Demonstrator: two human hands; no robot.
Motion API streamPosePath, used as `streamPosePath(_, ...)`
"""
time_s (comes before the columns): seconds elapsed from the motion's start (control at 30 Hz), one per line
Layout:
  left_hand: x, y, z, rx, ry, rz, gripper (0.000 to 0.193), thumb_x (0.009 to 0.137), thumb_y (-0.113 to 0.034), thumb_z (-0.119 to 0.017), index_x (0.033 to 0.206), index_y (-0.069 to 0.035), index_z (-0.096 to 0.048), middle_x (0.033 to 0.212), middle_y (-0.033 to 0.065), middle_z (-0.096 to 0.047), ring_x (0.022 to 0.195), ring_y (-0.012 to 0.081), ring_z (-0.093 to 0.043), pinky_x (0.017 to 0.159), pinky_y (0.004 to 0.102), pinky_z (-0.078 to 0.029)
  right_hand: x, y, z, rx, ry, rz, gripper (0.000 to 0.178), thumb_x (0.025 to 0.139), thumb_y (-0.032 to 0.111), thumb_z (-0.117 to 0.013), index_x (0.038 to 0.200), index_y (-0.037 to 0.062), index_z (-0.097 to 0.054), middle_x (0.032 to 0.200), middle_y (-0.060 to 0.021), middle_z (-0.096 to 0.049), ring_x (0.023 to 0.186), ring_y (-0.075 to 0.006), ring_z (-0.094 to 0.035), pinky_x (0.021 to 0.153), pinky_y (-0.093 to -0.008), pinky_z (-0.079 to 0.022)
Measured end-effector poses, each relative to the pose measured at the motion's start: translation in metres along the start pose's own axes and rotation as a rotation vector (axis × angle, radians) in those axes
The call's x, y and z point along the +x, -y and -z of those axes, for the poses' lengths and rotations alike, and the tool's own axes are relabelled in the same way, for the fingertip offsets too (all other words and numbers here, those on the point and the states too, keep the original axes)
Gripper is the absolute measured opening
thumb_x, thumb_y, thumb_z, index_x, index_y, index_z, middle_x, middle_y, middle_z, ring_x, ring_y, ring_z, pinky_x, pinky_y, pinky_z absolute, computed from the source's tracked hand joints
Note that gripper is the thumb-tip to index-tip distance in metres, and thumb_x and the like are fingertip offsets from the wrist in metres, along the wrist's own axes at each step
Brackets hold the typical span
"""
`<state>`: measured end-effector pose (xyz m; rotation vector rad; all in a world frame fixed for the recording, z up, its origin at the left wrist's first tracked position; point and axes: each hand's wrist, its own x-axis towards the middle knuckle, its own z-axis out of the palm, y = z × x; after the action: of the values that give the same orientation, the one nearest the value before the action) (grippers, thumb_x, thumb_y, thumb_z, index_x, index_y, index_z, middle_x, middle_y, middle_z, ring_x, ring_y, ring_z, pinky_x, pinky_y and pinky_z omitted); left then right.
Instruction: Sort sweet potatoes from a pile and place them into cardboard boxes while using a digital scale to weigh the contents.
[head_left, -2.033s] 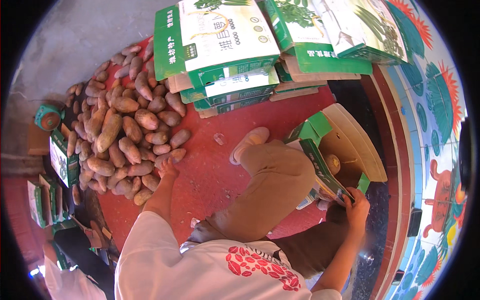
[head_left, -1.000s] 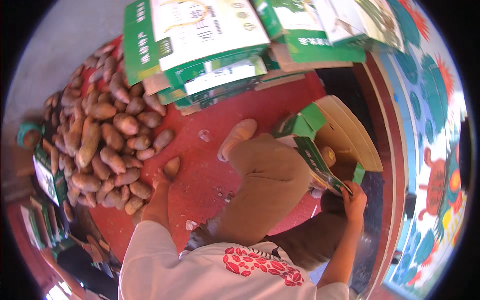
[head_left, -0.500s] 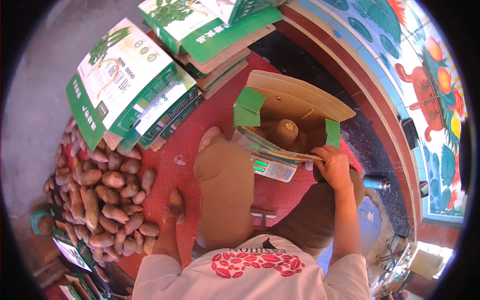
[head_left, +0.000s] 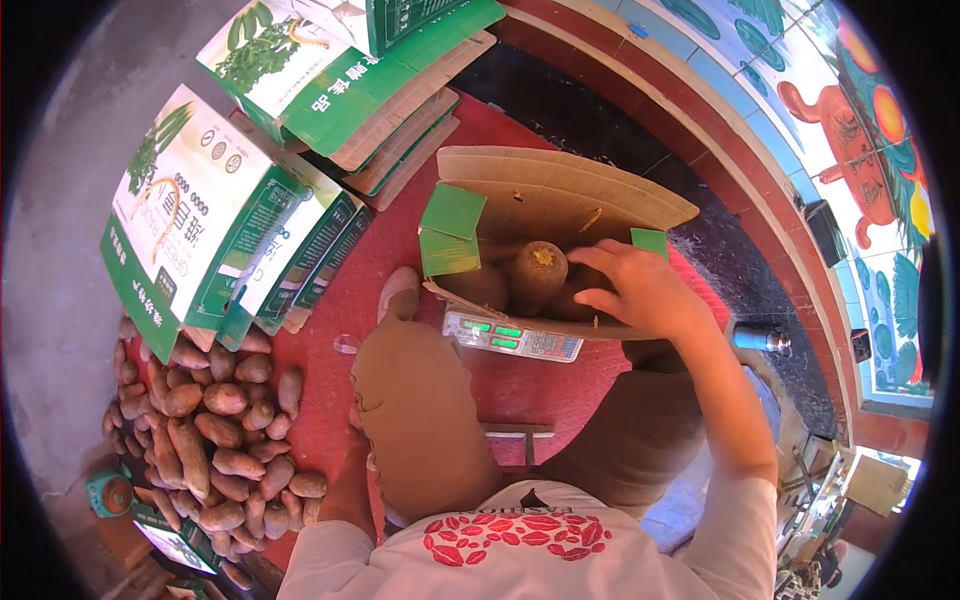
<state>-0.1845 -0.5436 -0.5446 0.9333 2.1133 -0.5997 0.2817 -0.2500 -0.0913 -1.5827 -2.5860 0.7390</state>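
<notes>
My right hand (head_left: 640, 287) reaches into an open cardboard carton (head_left: 550, 190), thumb and fingers spread apart. Its fingers are beside a thick brown tuber (head_left: 538, 280) with a yellowish end, standing upright among other tubers there. I cannot make out the hand holding anything. The carton rests on a digital scale (head_left: 510, 335) with green lit displays. My left arm goes down beside my left knee; most of my left hand (head_left: 358, 430) is hidden behind the knee, fingers included. To its left lies a heap of long brown tubers (head_left: 225, 430), sweet-potato-like in shape.
White and green cartons (head_left: 200, 210) stand stacked at the left, with more cartons (head_left: 350, 80) at the back. A red mat (head_left: 480, 385) covers the floor. A blue bottle (head_left: 760, 338) is at the right, near the painted tile wall (head_left: 850, 150). A teal round object (head_left: 108, 492) sits beyond the heap.
My right hand has left the carton's near flap and moved inside over the tubers. My left hand, earlier visible with a brown tuber at its fingers, has slipped behind my knee.
</notes>
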Motion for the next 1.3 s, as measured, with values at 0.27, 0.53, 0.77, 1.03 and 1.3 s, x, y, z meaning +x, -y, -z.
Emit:
streamPosePath(0.27,0.012,-0.028,0.000,-0.164,0.040,-0.019,0.090,0.067,-0.038,-0.069,0.134,-0.002,-0.023,0.134,0.0179,-0.037,0.120,0.0312,-0.043,0.095,0.0410,-0.040,0.072,-0.009,-0.057,-0.402,0.328,0.057,0.064,0.069,0.021,-0.071,0.125,0.0127,-0.043,0.114,-0.0143,-0.049,0.103,-0.0314,-0.052,0.088,-0.0389,-0.043)
streamPosePath(0.53,0.019,-0.014,-0.005,-0.329,0.074,-0.065,0.087,0.067,-0.037,-0.069,0.133,-0.001,-0.025,0.132,0.0187,-0.039,0.119,0.0318,-0.044,0.095,0.0408,-0.041,0.064,-0.022,-0.077,-0.282,0.150,0.098,0.062,0.067,0.023,-0.073,0.120,0.0144,-0.043,0.109,-0.0178,-0.047,0.099,-0.0334,-0.054,0.086,-0.0383,-0.044)
streamPosePath(0.77,0.027,-0.022,-0.012,-0.469,0.090,-0.103,0.084,0.068,-0.036,-0.069,0.131,0.000,-0.027,0.130,0.0193,-0.041,0.118,0.0324,-0.045,0.094,0.0405,-0.041,0.065,-0.017,-0.061,-0.140,0.166,-0.024,0.066,0.063,0.019,-0.075,0.121,0.0177,-0.043,0.103,-0.0146,-0.048,0.096,-0.0335,-0.054,0.083,-0.0382,-0.044)
streamPosePath(1.03,0.021,-0.024,-0.023,-0.588,0.111,-0.157,0.082,0.068,-0.035,-0.069,0.130,0.000,-0.029,0.128,0.0201,-0.043,0.117,0.0331,-0.046,0.093,0.0403,-0.041,0.055,-0.015,-0.041,0.103,-0.166,-0.136,0.060,0.063,0.018,-0.074,0.117,0.0147,-0.047,0.104,-0.0187,-0.049,0.096,-0.0355,-0.053,0.084,-0.0392,-0.043)
streamPosePath(1.3,0.016,-0.005,-0.021,-0.682,0.100,-0.220,0.079,0.068,-0.034,-0.068,0.128,0.001,-0.031,0.125,0.0209,-0.045,0.116,0.0338,-0.047,0.092,0.0400,-0.041,0.049,-0.026,-0.037,0.270,-0.383,-0.206,0.056,0.067,0.021,-0.072,0.116,0.0097,-0.047,0.099,-0.0215,-0.053,0.094,-0.0352,-0.056,0.082,-0.0392,-0.044)
